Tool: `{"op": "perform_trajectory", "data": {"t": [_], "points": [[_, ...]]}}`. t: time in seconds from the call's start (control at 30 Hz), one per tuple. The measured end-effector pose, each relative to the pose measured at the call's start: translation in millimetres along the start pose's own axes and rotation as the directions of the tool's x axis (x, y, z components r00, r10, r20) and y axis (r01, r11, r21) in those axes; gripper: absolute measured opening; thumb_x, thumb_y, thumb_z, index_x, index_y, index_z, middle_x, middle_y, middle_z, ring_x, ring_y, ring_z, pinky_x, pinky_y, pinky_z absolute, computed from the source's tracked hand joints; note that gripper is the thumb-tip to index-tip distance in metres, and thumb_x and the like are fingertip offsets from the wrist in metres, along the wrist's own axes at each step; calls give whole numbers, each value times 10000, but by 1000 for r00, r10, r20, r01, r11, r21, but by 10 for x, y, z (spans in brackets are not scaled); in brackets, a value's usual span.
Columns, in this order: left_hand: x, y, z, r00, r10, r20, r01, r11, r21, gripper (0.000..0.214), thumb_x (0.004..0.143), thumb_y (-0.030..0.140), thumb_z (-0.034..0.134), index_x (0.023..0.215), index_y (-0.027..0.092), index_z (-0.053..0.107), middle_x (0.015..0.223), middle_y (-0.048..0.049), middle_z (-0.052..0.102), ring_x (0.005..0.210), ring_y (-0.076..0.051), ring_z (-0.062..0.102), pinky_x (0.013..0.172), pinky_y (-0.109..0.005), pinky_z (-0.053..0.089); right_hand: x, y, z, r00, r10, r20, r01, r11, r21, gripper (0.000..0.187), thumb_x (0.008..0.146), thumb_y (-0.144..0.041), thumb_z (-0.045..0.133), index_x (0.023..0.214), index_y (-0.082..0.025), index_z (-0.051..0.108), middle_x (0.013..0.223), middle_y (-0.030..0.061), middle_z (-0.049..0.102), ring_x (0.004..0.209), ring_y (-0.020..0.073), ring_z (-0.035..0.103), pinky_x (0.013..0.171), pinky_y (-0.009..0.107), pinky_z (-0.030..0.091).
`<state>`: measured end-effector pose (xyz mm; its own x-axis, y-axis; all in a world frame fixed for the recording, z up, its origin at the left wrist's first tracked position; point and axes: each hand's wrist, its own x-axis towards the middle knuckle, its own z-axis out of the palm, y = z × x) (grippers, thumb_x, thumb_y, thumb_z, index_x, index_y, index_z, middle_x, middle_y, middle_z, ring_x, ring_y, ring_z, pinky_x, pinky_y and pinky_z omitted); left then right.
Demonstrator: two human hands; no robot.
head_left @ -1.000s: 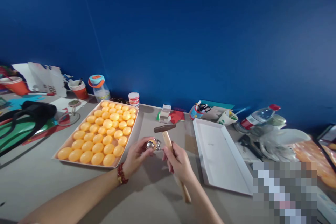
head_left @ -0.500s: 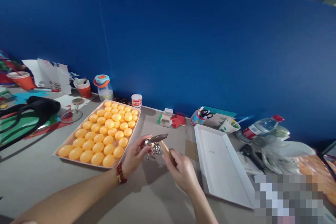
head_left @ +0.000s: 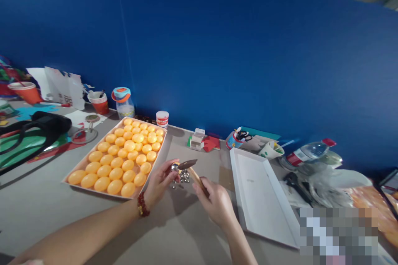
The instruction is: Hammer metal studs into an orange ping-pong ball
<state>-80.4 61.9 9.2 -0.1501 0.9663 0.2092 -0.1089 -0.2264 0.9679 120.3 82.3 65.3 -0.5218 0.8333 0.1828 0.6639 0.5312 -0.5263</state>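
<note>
My left hand (head_left: 161, 183) pinches a small shiny metal ball (head_left: 174, 168) with a bit of orange behind it, held just above the grey table. My right hand (head_left: 214, 202) is closed round the wooden handle of a small hammer (head_left: 190, 167), whose dark head lies right against the ball. Several small steel balls (head_left: 184, 177) lie loose on the table under the hammer. A red bead bracelet (head_left: 142, 205) sits on my left wrist. To the left stands a tray (head_left: 72, 177) filled with several orange balls (head_left: 124, 153).
An empty white tray (head_left: 261, 194) lies to the right. Along the blue wall stand paper cups (head_left: 99, 103), a lidded bottle (head_left: 122, 101), a small jar (head_left: 162, 118), a cup of scissors (head_left: 238, 138) and a water bottle (head_left: 309, 152). A black and green bag (head_left: 27, 138) lies far left.
The hammer head has come down from above the handle to rest against the ball in my left hand. Loose steel balls now show on the table beneath. The view has shifted slightly.
</note>
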Motion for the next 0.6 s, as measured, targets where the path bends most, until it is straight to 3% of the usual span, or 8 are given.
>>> {"op": "perform_trajectory", "data": {"t": [0.6], "points": [[1,-14,6,999,-38,3,38,998,-48,456,857,374,588,1243,140,525,753,-33,655,661,-157,628,643,-306,548,11,13,12,1000,-7,-7,6,999,-39,291,930,-378,428,696,-211,468,540,-26,478,467,119,401,494,231,243]]}}
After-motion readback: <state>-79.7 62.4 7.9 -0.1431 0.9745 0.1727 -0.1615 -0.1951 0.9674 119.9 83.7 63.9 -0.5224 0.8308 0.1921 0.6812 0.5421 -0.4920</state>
